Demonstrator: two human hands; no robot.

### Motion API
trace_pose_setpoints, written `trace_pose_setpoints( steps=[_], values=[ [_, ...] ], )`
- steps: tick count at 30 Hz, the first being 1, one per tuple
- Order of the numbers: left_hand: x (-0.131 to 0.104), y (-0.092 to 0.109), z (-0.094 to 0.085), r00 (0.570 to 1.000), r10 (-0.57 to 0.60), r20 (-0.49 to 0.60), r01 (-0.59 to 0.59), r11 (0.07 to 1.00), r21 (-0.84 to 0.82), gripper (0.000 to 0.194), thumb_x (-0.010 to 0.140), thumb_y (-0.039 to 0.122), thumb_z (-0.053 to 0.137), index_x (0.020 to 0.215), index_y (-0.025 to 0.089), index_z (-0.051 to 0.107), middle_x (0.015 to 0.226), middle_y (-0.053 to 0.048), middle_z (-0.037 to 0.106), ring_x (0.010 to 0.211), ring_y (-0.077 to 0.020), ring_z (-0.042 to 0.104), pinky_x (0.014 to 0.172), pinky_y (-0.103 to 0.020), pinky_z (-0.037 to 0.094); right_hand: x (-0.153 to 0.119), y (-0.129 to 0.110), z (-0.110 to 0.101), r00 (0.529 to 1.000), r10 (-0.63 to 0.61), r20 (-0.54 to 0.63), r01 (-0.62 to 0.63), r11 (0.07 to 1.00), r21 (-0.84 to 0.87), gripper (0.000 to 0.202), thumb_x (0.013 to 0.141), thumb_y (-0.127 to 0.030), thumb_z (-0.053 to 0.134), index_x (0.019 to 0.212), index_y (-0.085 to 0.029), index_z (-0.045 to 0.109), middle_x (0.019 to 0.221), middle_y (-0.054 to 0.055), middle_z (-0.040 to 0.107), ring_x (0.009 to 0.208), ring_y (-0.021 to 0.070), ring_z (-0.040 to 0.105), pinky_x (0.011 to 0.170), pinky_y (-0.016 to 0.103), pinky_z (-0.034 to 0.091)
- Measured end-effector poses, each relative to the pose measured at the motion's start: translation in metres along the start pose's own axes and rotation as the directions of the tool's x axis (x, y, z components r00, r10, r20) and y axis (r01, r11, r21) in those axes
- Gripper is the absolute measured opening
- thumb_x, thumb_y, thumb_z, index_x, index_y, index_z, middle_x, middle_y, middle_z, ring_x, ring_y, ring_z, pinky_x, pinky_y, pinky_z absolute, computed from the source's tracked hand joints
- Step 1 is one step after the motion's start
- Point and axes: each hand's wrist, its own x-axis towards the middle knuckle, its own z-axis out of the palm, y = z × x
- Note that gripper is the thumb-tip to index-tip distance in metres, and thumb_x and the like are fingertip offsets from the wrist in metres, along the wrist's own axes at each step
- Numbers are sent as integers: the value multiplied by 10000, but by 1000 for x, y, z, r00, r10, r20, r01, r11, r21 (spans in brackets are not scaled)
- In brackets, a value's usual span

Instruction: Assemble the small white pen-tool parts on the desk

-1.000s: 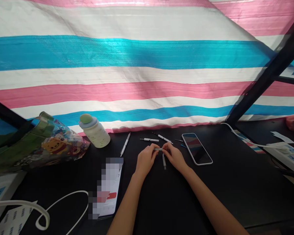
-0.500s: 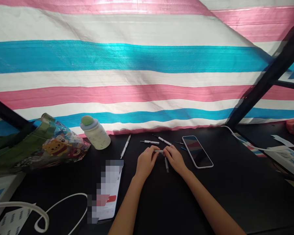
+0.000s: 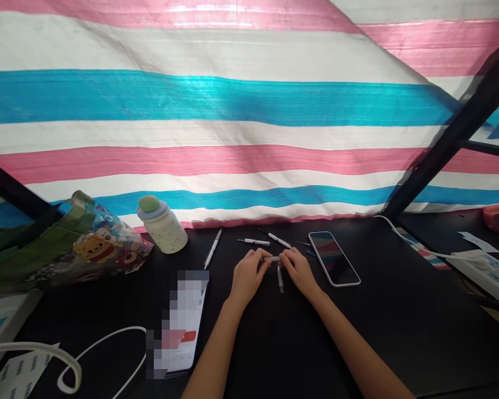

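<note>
My left hand [image 3: 248, 272] and my right hand [image 3: 298, 270] meet over the black table, each with its fingers pinched. Between them lies a short whitish pen barrel [image 3: 271, 259], gripped at its left end by the left fingertips and at its right end by the right ones. Just below, a second pen piece [image 3: 280, 280], grey and partly clear, points toward me near the right fingers. Beyond the hands are two slim white pen parts, one nearly level [image 3: 254, 241] and one slanted [image 3: 279, 239]. A whole white pen [image 3: 213, 248] rests to the left.
A white-edged phone [image 3: 334, 259] lies right of my hands, with a small blue piece [image 3: 311, 252] beside it. Another phone [image 3: 187, 327], screen lit, lies left. Farther left stand a bottle [image 3: 164, 227] and a cartoon bag [image 3: 95, 244]. A white cable [image 3: 108, 335] loops at front left.
Both hands keep hold of the pen barrel, which has tilted slightly. The grey pen piece below has shifted a little left. The view has moved slightly.
</note>
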Motion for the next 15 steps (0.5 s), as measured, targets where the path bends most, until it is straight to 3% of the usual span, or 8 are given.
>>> trace_pose_setpoints(
  steps=[5, 10, 15],
  values=[
    [1, -1, -3, 997, -65, 50, 63, 997, 37, 184, 899, 344, 391, 921, 249, 546, 745, 44, 619, 773, -132, 564, 677, -217, 368, -2, 4, 2, 1000, 0, 3, 0, 999, 34, 117, 834, -292, 485, 859, -214, 568, 736, 15, 581, 720, 167, 557, 672, 280, 432],
    [1, -3, -3, 993, -105, 61, 98, 990, 102, 263, 912, 391, 342, 847, 244, 551, 728, 40, 620, 738, -137, 560, 654, -222, 348, -5, 2, 3, 1000, -25, 5, 25, 1000, 18, 115, 801, -247, 502, 896, -223, 563, 812, 25, 579, 751, 167, 576, 693, 289, 449],
    [0, -4, -2, 998, -59, 37, 56, 997, 55, 257, 913, 388, 340, 845, 247, 544, 707, 50, 617, 731, -127, 554, 651, -212, 342, -6, -5, 1, 1000, -12, 13, 10, 994, 108, 121, 819, -286, 498, 908, -218, 543, 821, 24, 590, 760, 168, 582, 696, 290, 452]
  ],
)
